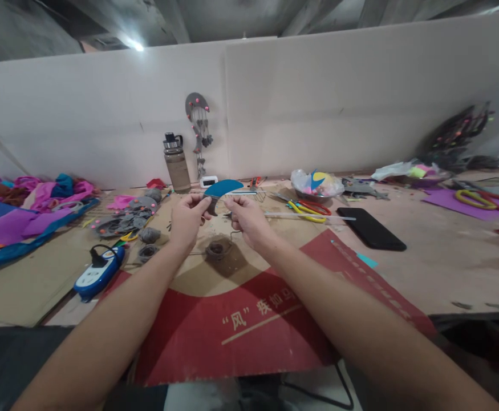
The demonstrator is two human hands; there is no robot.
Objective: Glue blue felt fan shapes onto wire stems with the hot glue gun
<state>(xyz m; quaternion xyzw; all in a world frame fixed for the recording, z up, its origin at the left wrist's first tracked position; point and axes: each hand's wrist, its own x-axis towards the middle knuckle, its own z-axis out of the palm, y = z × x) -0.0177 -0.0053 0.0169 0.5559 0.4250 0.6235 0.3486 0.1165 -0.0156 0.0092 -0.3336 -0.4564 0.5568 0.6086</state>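
Clear, crinkled plastic lines a shallow bowl [335, 187] near the back of the table, and yellow, blue and pink pieces sit heaped in it. Farther right, white sheeting and bright scraps top a purplish dish [429, 180]. Against the pale wall stands an upright bottle [177, 170], see-through and brownish, with a dark cap and loop.

Flat, smooth and matte, a blue crescent [227, 186] is up between the two hands, above the brown paper; a curved dark grey piece [212, 206] hangs just below it. The left hand [190, 221] pinches the crescent's left end between thumb and fingers. The right hand [248, 218] has thumb and forefinger drawn together near the crescent's lower edge, on what looks like a fine grey strand [218, 198], though blur makes this uncertain.

Below the hands lies a loose ring of fuzzy grey yarn [216, 250], with a wound yarn ball [149, 234] farther left. Red cardboard [232, 354] printed with pale characters covers the near edge. A straight translucent rod [313, 216] runs from beside the right wrist to a black phone [373, 229], passing yellow-handled scissors [307, 212]. Soft purple and pink sheets [22, 220] pile up at far left.
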